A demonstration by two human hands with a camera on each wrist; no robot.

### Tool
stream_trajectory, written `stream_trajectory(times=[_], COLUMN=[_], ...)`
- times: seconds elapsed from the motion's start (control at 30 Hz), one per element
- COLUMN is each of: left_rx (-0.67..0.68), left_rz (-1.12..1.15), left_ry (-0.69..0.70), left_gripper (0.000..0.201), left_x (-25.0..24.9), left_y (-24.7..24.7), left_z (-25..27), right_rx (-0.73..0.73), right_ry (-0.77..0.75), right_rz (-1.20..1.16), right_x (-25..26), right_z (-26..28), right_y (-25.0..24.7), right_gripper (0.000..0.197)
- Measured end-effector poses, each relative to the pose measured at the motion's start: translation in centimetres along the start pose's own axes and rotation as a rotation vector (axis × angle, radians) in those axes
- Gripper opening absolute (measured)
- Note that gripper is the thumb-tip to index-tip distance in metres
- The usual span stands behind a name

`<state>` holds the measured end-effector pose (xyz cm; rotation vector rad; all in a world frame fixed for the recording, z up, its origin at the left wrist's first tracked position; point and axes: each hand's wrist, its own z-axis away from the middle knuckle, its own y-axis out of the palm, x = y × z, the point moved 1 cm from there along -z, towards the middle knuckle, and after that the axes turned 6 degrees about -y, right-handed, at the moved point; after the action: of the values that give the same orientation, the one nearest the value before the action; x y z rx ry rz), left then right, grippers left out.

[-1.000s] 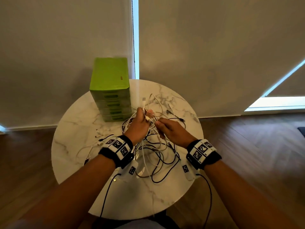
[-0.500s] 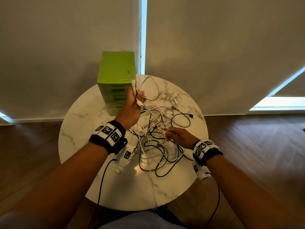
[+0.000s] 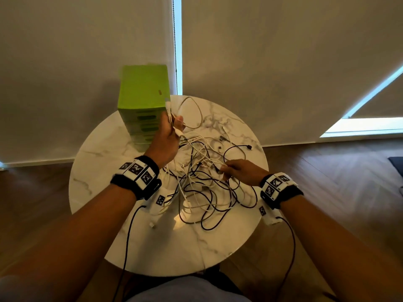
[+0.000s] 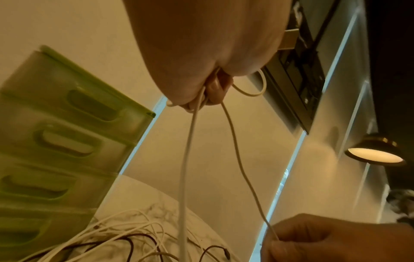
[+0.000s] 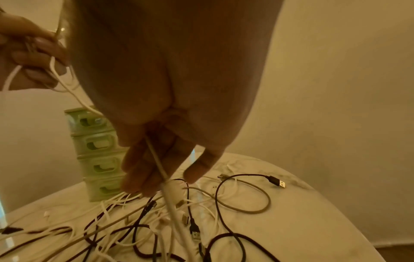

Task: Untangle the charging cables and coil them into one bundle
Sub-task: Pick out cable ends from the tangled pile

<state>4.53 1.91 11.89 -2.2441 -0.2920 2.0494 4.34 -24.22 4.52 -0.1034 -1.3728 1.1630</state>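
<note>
While most of the tangled white and black charging cables (image 3: 202,188) lie in a loose heap on the round white marble counter (image 3: 218,247), a few thin white strands (image 4: 186,159) rise from the heap up to the left hand (image 3: 168,138). This hand is lifted above the counter, in front of the green plastic drawer box (image 3: 142,99), and its fingers (image 4: 215,88) are curled around the white strands, with the plug ends (image 3: 168,107) standing out above the thumb and a white loop (image 3: 192,112) hanging to the right of it. The right hand (image 3: 239,171) is lower, just over the right side of the heap, and its fingers (image 5: 143,170) pinch one white cable (image 5: 170,200) that runs down through them into the tangle; the little finger stands a bit apart from the others. From the left wrist view, one thin strand goes from the left hand straight to the right hand's fingertips (image 4: 277,246). A black cable with a USB plug (image 5: 277,182) lies on the counter at the far right edge of the heap, apart from both hands. The drawer box stands at the back left of the counter, near the grey roller blinds (image 3: 272,62). Both wrists carry black bands with white square markers (image 3: 137,171), and thin dark wires hang from them. Around the counter is a brown wooden floor (image 3: 338,182).
</note>
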Motion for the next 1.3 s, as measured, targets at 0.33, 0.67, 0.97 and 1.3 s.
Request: stream_trajectory(times=[0.33, 0.67, 0.97, 1.3], left_rx=[0.178, 0.377, 0.447, 0.54], left_rz=[-0.044, -0.028, -0.178, -0.346], left_ry=[-0.006, -0.031, -0.04, -0.242], left_gripper=[0.029, 0.018, 0.03, 0.026], left_x=[0.0, 0.9, 0.7, 4.5], left_y=[4.4, 10.4, 14.2, 12.7], left_z=[-0.2, 1.8, 2.2, 2.1], right_rx=[-0.22, -0.034, -0.17, -0.157], right_ry=[0.098, -0.035, 0.181, 0.617], right_rz=[0.046, -0.13, -0.231, -0.143], right_x=[-2.9, -0.1, -5.0, -11.4], right_z=[2.2, 5.7, 12.2, 15.8], right_y=[0.5, -0.3, 3.5, 9.9], right_gripper=[0.026, 0.037, 0.062, 0.095])
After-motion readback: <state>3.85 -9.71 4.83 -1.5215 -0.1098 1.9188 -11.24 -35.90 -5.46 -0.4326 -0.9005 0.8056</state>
